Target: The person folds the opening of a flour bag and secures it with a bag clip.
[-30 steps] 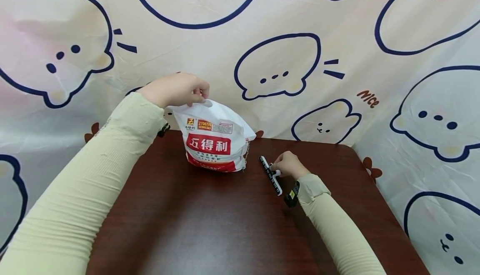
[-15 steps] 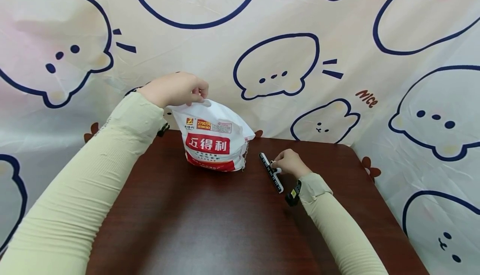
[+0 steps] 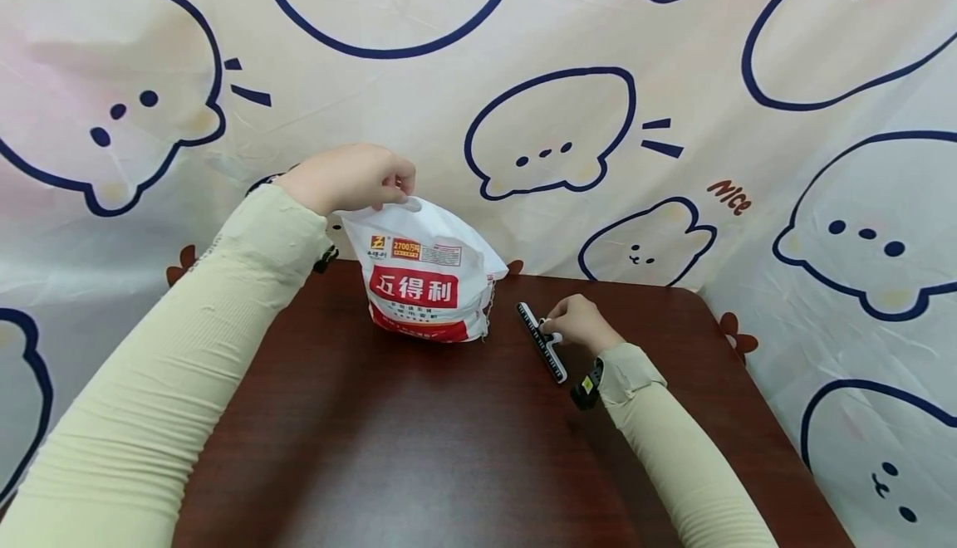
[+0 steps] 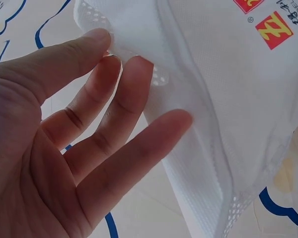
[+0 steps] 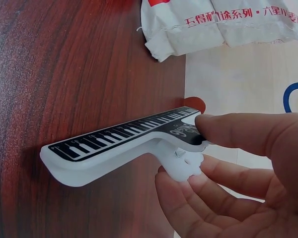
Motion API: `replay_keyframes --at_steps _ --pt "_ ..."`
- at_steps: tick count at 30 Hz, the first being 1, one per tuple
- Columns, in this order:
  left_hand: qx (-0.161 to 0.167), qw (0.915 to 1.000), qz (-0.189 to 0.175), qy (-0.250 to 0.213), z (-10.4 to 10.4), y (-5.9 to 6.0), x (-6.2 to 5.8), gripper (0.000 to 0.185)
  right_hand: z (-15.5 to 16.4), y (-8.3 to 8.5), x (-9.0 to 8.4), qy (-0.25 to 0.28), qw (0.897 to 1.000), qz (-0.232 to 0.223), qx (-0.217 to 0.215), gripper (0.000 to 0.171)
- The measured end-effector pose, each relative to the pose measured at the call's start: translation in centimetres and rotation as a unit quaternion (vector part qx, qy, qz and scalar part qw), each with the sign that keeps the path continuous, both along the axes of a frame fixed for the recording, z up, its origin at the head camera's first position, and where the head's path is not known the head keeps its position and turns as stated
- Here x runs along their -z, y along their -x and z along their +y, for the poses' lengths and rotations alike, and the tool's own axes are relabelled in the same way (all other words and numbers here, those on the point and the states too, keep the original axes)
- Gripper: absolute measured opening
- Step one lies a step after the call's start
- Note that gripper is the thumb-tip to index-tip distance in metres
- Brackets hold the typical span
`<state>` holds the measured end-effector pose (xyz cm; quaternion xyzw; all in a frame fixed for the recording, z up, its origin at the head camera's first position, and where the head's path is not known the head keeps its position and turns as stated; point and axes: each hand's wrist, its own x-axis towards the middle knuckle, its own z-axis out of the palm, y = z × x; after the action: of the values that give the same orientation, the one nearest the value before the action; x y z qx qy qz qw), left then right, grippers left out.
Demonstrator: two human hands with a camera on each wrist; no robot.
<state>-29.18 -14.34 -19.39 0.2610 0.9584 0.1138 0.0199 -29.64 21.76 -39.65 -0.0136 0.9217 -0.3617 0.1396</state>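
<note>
A white flour bag [image 3: 419, 274] with red printing stands on the brown table, its top drawn up to the left. My left hand [image 3: 362, 178] pinches that top edge between thumb and fingers; in the left wrist view the thumb and a fingertip meet at the bag's perforated rim [image 4: 97, 20]. To the right of the bag, my right hand [image 3: 583, 324] grips a black-and-white clip [image 5: 124, 134] with a piano-key pattern. Its thumb lies on the clip's upper handle and the fingers are under the lower one. The clip is held apart from the bag.
The dark brown wooden table [image 3: 419, 448] runs toward me beneath both arms. Behind and to the right hangs a pale cloth [image 3: 553, 25] with blue cartoon outlines, close to the table's back edge.
My right hand has shifted very slightly up with the clip. The left hand and the flour bag look the same.
</note>
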Motion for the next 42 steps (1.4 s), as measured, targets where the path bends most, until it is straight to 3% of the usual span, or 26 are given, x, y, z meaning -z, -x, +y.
replay_keyframes --at_steps 24,42 --pt "-0.003 1.0000 0.004 -0.001 0.0 0.0 0.0 0.008 0.1 0.1 -0.7 0.011 1.000 0.002 0.003 0.017" --pt "0.002 0.9999 0.015 0.000 -0.2 0.1 0.2 0.009 0.3 0.2 -2.1 0.010 0.999 0.036 -0.008 0.022"
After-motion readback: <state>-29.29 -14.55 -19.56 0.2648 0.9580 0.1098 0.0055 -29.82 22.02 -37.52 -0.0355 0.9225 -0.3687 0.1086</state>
